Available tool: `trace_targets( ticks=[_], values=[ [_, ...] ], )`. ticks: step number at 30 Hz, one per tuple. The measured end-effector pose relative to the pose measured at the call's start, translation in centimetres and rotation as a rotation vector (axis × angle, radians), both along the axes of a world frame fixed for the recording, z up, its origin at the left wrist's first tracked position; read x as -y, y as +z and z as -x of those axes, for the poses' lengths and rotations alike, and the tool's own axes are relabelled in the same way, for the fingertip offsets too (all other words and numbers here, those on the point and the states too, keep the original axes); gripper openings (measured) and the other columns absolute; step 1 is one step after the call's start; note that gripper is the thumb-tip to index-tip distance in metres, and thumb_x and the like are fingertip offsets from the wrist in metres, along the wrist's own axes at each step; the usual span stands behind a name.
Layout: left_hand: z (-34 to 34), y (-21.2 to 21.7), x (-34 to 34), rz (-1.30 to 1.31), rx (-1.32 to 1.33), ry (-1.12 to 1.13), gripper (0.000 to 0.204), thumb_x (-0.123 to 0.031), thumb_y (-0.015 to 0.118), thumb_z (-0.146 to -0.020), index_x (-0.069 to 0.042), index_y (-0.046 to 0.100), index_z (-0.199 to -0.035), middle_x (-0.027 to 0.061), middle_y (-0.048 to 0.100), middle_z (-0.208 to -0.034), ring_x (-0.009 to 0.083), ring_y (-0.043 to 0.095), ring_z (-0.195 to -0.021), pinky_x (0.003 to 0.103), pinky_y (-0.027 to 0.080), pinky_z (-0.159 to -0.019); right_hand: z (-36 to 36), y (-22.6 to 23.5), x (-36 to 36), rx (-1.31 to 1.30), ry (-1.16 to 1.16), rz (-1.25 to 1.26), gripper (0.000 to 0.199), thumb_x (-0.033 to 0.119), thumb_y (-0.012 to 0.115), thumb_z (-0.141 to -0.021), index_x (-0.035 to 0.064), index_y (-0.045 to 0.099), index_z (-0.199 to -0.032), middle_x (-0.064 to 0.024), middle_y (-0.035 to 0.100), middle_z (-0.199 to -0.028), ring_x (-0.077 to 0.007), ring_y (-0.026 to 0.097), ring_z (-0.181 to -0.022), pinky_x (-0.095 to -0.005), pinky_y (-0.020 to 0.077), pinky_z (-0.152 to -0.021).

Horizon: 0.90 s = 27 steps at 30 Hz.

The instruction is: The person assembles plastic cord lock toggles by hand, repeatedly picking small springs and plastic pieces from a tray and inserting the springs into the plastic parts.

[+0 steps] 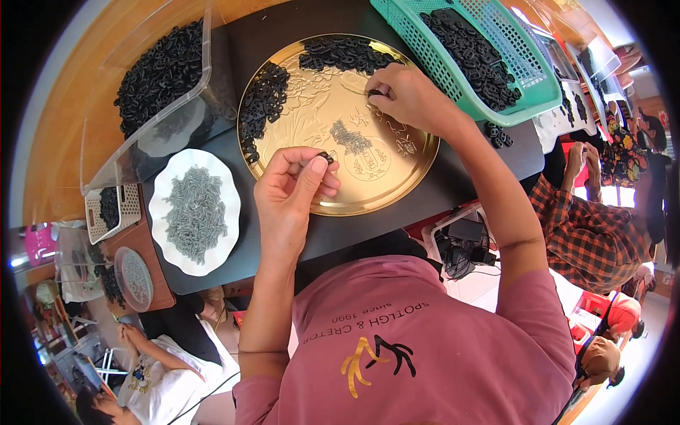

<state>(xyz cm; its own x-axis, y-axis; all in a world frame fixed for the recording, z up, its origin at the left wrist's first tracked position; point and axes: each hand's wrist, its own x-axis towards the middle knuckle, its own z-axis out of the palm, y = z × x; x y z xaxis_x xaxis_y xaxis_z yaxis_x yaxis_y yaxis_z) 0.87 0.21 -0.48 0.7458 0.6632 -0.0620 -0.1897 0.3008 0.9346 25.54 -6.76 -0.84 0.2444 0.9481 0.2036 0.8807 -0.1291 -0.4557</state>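
A round gold tray (312,127) with a raised pattern lies on the dark table. Over its near rim, my left hand (294,177) pinches a small black plastic part (326,157) between thumb and fingertips. My right hand (407,99) is closed on another small black part (375,93) above the tray's right side. Black parts form one pile (263,103) along the tray's left edge and another pile (343,55) along its far edge. Small silver metal pieces (350,138), perhaps screws or pins, lie heaped mid-tray.
A clear plastic bin (205,71) of black rings stands at left. Before it sits a white scalloped dish (229,244) of silver pieces. A green basket (535,99) of black parts stands at far right. People sit at both sides, one in a checked shirt (591,244).
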Motion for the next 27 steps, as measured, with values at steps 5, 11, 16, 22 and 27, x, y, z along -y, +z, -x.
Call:
trace_targets(
  ticks=[5, 11, 16, 22, 27],
  values=[
    [-0.4, -0.1, 0.2, 0.022, 0.016, 0.004, 0.014, -0.007, 0.059, -0.093, 0.003, 0.057, -0.103, 0.0142, 0.067, -0.096, 0.0127, 0.063, -0.075, 0.024, 0.052, -0.069, 1.0, 0.1, 0.6, -0.33, -0.056, -0.028, 0.016, 0.009, 0.065, -0.084, -0.0013, 0.065, -0.096, -0.0041, 0.061, -0.072, -0.0127, 0.058, -0.065, -0.0262, 0.0479, -0.061],
    [-1.2, 0.0, 0.9, 0.049, 0.085, 0.011, 0.013, -0.006, 0.058, -0.093, 0.002, 0.057, -0.103, 0.0183, 0.062, -0.115, 0.0161, 0.064, -0.091, 0.026, 0.052, -0.077, 3.9, 2.6, 1.8, -1.102, -0.092, -0.07, 0.022, 0.012, 0.064, -0.088, -0.0003, 0.064, -0.106, 0.0001, 0.061, -0.076, -0.0071, 0.057, -0.066, -0.0202, 0.0466, -0.06],
    [-1.2, -0.5, 1.1, -0.144, 0.211, -0.036, 0.013, -0.004, 0.058, -0.092, 0.001, 0.057, -0.104, 0.0221, 0.055, -0.128, 0.0222, 0.057, -0.111, 0.033, 0.046, -0.094, 6.5, 3.3, 2.4, -1.335, -0.079, -0.117, 0.026, 0.01, 0.064, -0.088, 0.0004, 0.063, -0.112, -0.0015, 0.062, -0.078, -0.0084, 0.059, -0.068, -0.0215, 0.0501, -0.061],
    [-0.9, -0.3, 1.1, -0.097, 0.264, -0.003, 0.01, -0.005, 0.057, -0.092, -0.001, 0.056, -0.101, 0.0241, 0.054, -0.128, 0.0242, 0.056, -0.113, 0.036, 0.043, -0.098, 7.4, 3.3, 3.0, -1.487, -0.06, -0.168, 0.028, 0.008, 0.064, -0.087, -0.0016, 0.062, -0.113, -0.0047, 0.063, -0.086, -0.0103, 0.061, -0.074, -0.0249, 0.055, -0.066],
    [-0.9, -0.1, 1.1, -0.087, 0.296, -0.006, 0.01, -0.006, 0.057, -0.093, 0.0, 0.055, -0.101, 0.0258, 0.053, -0.128, 0.0267, 0.057, -0.113, 0.036, 0.048, -0.094, 8.1, 3.1, 3.3, -1.605, -0.054, -0.194, 0.03, 0.008, 0.066, -0.087, -0.0031, 0.061, -0.114, -0.0064, 0.064, -0.093, -0.0108, 0.061, -0.078, -0.0262, 0.0562, -0.067]
  ],
)
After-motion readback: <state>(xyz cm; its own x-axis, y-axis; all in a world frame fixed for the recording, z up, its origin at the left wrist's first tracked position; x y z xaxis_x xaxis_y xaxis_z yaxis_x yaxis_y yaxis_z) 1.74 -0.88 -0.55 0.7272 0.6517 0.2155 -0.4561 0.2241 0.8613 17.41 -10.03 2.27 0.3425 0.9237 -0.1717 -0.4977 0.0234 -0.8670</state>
